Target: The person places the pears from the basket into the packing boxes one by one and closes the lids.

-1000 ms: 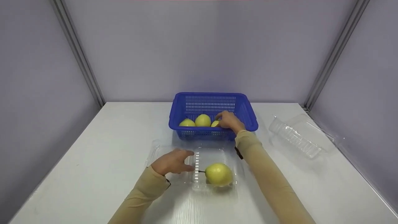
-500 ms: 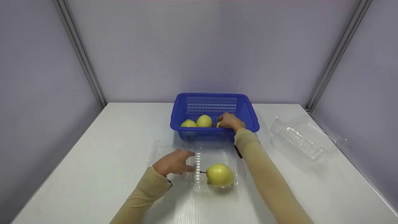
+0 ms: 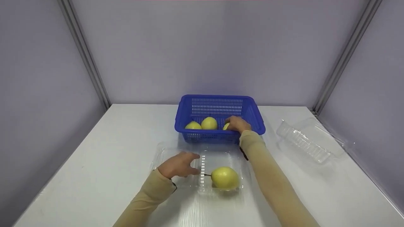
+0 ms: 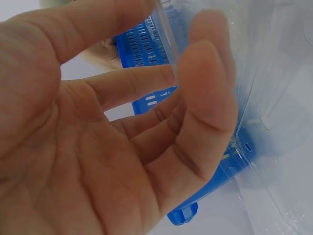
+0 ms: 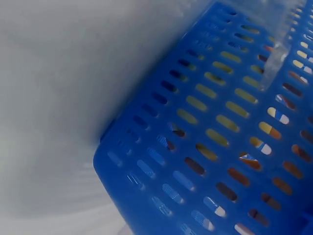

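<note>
An open clear plastic clamshell box lies on the table, a yellow-green pear on its side in the right half, stem pointing left. My left hand is over the left half, thumb and fingers spread apart at the ridged middle; up close, the same hand has bent fingers right at the clear plastic. Inside the blue basket, my right hand grips a pear, largely covered by the hand and rim. In the right wrist view, the slotted basket wall hides most of that hand.
Two more pears sit in the basket, one at the left and another in the middle. A second clear plastic box lies on the right side of the table. Grey-white panels stand around the table.
My right hand has shifted slightly right inside the basket, around the right-hand pear. The left hand stays at the box's middle. The whole view has drifted a little.
</note>
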`<move>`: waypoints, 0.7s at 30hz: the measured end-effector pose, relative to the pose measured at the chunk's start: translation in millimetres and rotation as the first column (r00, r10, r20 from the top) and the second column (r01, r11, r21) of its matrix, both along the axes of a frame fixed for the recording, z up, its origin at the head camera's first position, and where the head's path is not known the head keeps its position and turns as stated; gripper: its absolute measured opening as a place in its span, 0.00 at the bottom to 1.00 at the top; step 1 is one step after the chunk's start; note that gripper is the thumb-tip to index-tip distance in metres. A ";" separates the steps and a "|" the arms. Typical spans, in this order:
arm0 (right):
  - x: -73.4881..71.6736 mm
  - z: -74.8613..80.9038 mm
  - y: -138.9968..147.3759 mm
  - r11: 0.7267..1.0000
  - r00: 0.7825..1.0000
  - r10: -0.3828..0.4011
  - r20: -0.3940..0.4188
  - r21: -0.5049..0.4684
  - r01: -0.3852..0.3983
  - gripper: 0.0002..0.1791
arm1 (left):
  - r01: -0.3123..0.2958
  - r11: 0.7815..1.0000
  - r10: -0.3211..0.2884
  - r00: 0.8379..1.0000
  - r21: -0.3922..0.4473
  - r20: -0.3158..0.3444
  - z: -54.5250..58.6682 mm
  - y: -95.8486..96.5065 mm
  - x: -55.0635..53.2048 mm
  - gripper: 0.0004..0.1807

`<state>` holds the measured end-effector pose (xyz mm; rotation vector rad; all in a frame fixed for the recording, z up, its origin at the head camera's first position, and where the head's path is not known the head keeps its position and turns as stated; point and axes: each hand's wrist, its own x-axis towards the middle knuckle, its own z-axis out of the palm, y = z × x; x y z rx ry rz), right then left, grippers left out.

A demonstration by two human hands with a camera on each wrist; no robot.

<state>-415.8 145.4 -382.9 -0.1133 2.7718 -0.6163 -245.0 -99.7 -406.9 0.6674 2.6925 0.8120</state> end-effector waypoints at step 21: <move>-1.4 2.5 -2.9 0.986 0.952 0.071 -0.299 -0.122 -0.112 0.31 | -0.014 1.000 0.015 0.999 -0.012 0.030 3.0 -0.2 -2.0 0.32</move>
